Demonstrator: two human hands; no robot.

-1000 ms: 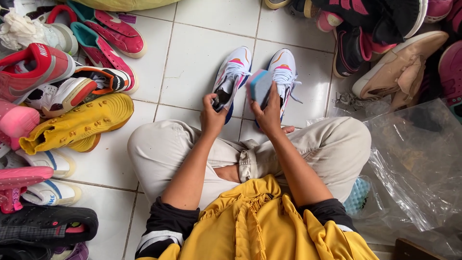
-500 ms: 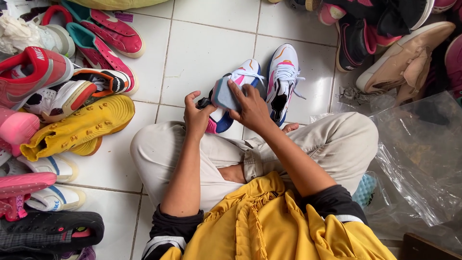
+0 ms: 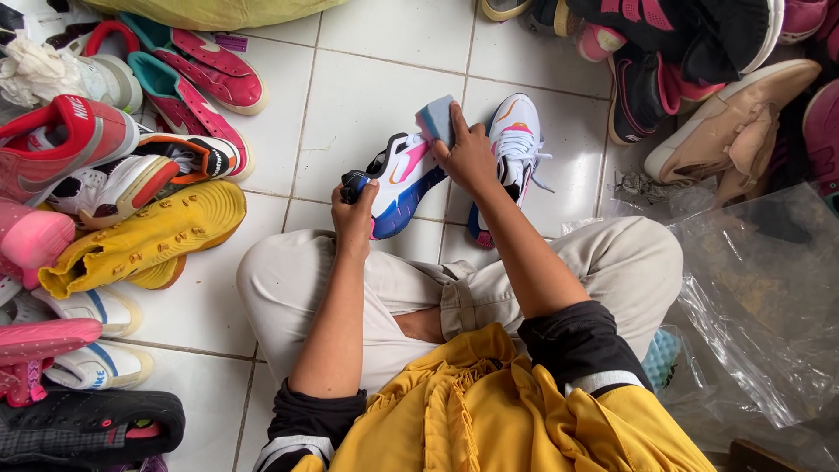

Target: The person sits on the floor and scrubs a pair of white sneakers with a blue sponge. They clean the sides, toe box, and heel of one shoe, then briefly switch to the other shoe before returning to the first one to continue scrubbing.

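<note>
I sit cross-legged on a white tiled floor [image 3: 367,96]. My left hand [image 3: 354,218] grips the heel of a white, pink and blue sneaker [image 3: 402,179], which is tipped on its side above my lap. My right hand [image 3: 468,157] presses a blue sponge block [image 3: 435,120] against the toe end of that sneaker. The matching sneaker [image 3: 516,140] stands on the floor just right of my right hand.
A pile of shoes lies at the left: red [image 3: 61,140], yellow [image 3: 140,232], pink [image 3: 35,236], black [image 3: 87,424]. More shoes, black and tan [image 3: 734,114], crowd the top right. A clear plastic bag [image 3: 760,306] lies at the right, a blue sponge [image 3: 662,354] by my knee.
The held sneaker has turned on its side, showing more of its pink and blue flank. My right hand slid the sponge from near the heel up to the toe end.
</note>
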